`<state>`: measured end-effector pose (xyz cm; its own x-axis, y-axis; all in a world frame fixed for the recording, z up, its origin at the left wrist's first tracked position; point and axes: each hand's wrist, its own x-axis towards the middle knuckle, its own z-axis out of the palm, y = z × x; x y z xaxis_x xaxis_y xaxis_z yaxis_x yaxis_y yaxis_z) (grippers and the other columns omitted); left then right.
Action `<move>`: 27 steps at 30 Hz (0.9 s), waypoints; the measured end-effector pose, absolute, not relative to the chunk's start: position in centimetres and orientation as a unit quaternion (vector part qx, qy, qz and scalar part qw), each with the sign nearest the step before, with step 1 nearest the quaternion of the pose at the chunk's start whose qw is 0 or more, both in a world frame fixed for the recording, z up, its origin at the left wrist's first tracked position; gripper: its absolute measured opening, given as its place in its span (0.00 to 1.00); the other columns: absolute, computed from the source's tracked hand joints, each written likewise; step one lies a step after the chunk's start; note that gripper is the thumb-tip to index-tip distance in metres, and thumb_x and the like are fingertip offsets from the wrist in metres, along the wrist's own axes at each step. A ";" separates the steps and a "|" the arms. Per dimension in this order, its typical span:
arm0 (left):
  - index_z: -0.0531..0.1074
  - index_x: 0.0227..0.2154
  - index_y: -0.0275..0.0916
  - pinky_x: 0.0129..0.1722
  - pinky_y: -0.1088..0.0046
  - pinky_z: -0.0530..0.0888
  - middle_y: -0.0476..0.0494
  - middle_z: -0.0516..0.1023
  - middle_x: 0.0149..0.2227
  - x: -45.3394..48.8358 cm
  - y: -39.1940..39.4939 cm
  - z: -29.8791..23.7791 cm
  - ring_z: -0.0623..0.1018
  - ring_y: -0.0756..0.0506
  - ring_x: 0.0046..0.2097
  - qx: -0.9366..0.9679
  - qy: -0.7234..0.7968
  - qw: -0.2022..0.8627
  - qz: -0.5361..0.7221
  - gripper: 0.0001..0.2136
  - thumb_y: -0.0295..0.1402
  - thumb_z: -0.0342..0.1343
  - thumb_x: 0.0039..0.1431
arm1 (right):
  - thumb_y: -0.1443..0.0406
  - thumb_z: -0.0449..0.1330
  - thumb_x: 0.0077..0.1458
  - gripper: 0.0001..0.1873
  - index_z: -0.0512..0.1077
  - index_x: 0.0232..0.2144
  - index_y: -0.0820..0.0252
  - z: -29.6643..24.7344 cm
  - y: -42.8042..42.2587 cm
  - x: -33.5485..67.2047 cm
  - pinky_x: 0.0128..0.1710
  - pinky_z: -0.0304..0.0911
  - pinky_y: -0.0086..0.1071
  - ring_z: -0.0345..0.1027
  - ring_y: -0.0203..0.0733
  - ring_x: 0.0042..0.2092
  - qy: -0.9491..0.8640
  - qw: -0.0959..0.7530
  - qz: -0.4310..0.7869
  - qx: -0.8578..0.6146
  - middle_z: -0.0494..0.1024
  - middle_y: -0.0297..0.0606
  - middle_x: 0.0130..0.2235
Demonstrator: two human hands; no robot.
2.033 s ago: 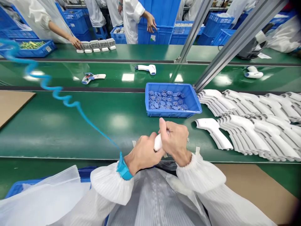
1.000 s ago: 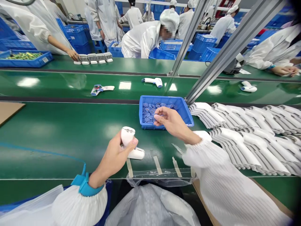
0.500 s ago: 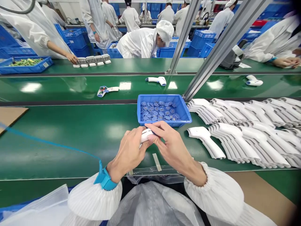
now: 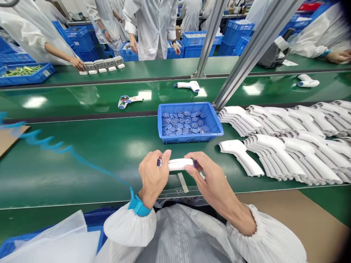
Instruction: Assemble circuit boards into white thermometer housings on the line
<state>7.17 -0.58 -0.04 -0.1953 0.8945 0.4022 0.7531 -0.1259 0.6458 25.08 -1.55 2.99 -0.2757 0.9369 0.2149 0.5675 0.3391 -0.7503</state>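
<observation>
Both my hands hold a white thermometer gun (image 4: 178, 164) level above the green table, just in front of the blue tray. My left hand (image 4: 155, 173) wraps round its left end, where a dark tip shows beside the fingers. At the other end, the fingers and thumb of my right hand (image 4: 205, 171) close on the dark blue part. My fingers hide much of both ends. Small blue oval parts (image 4: 182, 124) lie in the blue tray (image 4: 189, 138). A blue wrist strap (image 4: 139, 206) with a coiled cord is on my left wrist.
White gun-shaped shells (image 4: 274, 153) lie in overlapping rows at the right. On the conveyor behind are an opened thermometer gun (image 4: 128, 101) and closed ones (image 4: 188, 86). A slanted metal post (image 4: 246, 62) rises behind the tray. Co-workers in white coats (image 4: 153, 25) stand across the line.
The thermometer gun has turned lengthwise across my view, and my hands have moved apart towards its two ends. Guns on the conveyor have shifted right. A co-worker who was bent over now stands upright.
</observation>
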 end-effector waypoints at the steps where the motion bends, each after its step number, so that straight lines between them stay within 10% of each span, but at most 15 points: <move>1: 0.59 0.17 0.38 0.26 0.69 0.55 0.51 0.63 0.18 7.3 -0.4 -0.5 0.61 0.51 0.23 0.625 0.661 0.060 0.412 0.23 0.40 0.51 0.68 | 0.62 0.54 0.68 0.09 0.71 0.47 0.57 2.9 -1.9 24.9 0.37 0.65 0.31 0.70 0.38 0.39 -0.752 0.316 0.286 -0.503 0.76 0.37 0.41; 14: 0.64 0.13 0.38 0.25 0.68 0.52 0.47 0.68 0.16 6.5 1.4 -0.2 0.64 0.50 0.20 0.701 0.647 0.038 0.298 0.24 0.39 0.51 0.66 | 0.54 0.54 0.66 0.14 0.70 0.44 0.58 0.0 -3.7 23.6 0.31 0.60 0.32 0.64 0.38 0.30 -0.652 0.358 0.358 -0.564 0.74 0.35 0.33; 19: 0.75 0.34 0.38 0.45 0.68 0.71 0.41 0.79 0.43 6.3 -1.2 -0.3 0.77 0.44 0.45 0.690 0.564 0.153 0.428 0.12 0.40 0.52 0.67 | 0.47 0.49 0.64 0.22 0.67 0.34 0.59 -0.2 -2.7 24.6 0.22 0.51 0.30 0.56 0.34 0.23 -0.450 0.301 0.569 -0.620 0.71 0.34 0.25; 24: 0.67 0.19 0.39 0.33 0.70 0.70 0.48 0.71 0.22 7.6 -1.6 -2.1 0.72 0.48 0.27 0.487 0.665 0.166 0.542 0.23 0.44 0.46 0.70 | 0.46 0.52 0.62 0.23 0.69 0.33 0.60 0.4 -2.8 24.4 0.18 0.49 0.29 0.55 0.32 0.20 -0.459 0.220 0.647 -0.568 0.75 0.37 0.27; 27: 0.65 0.16 0.40 0.29 0.71 0.66 0.49 0.67 0.18 8.0 0.1 -2.4 0.68 0.50 0.24 0.476 0.696 0.174 0.509 0.26 0.46 0.47 0.69 | 0.52 0.56 0.63 0.16 0.71 0.39 0.60 1.0 -3.3 23.1 0.26 0.57 0.30 0.67 0.36 0.27 -0.643 0.191 0.497 -0.550 0.79 0.39 0.32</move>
